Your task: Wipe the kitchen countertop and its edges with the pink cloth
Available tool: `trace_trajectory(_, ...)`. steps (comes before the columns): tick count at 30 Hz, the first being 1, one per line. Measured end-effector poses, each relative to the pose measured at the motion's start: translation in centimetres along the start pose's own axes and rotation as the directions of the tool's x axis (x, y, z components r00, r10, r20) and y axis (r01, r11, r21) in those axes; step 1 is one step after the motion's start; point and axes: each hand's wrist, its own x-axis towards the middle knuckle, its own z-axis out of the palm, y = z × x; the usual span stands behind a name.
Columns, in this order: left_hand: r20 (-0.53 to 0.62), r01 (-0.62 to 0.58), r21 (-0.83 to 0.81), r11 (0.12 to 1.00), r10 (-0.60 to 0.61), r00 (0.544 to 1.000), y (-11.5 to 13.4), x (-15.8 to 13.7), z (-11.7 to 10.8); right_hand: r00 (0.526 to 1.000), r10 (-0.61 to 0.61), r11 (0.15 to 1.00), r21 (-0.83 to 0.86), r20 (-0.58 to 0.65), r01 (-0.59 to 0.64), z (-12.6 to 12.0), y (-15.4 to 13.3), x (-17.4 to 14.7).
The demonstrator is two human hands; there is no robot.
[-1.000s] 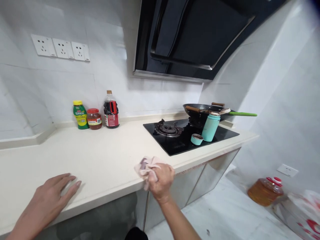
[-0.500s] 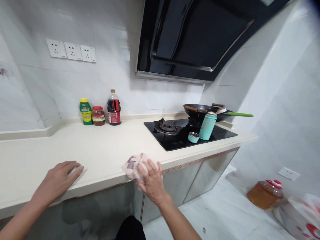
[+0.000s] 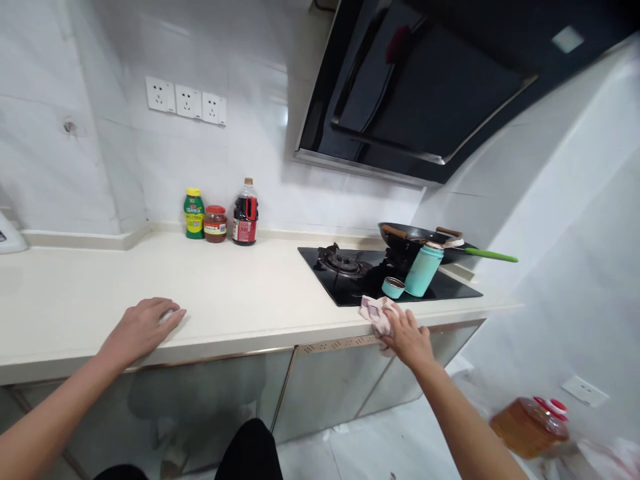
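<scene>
My right hand grips a crumpled pink-and-white cloth at the counter's front edge, just in front of the gas stove. Part of the cloth hangs over the edge. Close beyond it, a small turquoise cup lid and a turquoise thermos stand on the stove's black glass. My left hand rests on the cream countertop near the front edge. Its thumb is apart from the slightly bent fingers, and I see nothing held there.
A wok sits on the far burner, with a green-handled utensil sticking out right. Along the wall stand a green bottle, a red-lidded jar and a dark sauce bottle. The range hood hangs above; an oil jug is on the floor.
My right hand has slid the cloth rightward along the counter edge, to in front of the stove. My left hand stays on the countertop. The view has shifted somewhat.
</scene>
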Motion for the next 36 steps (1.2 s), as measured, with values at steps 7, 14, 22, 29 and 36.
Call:
trace_trajectory(7,-0.011,0.009,-0.002,1.0,-0.009,1.0,0.1,-0.1,0.4,0.99,0.101,0.99,0.084,0.102,-0.11,1.3,1.5,1.3)
trace_trajectory(14,-0.027,0.012,0.035,0.999,-0.011,1.0,0.6,0.0,0.8,0.988,0.105,0.962,0.239,0.116,-0.13,0.9,-0.5,0.3)
trace_trajectory(22,-0.071,-0.006,0.095,0.995,0.013,0.997,1.6,-0.7,0.4,0.989,-0.078,0.95,0.309,0.125,0.035,-2.2,-10.3,-2.7)
trace_trajectory(29,-0.097,-0.004,0.058,0.998,0.01,0.995,2.1,-1.3,0.0,0.907,-0.404,0.85,0.414,0.115,0.326,-7.4,-24.2,-8.2)
trace_trajectory(36,-0.113,0.025,0.005,1.0,-0.025,0.993,1.9,-1.6,-0.3,0.764,-0.643,0.655,0.557,0.054,0.511,-12.3,-36.7,-11.7)
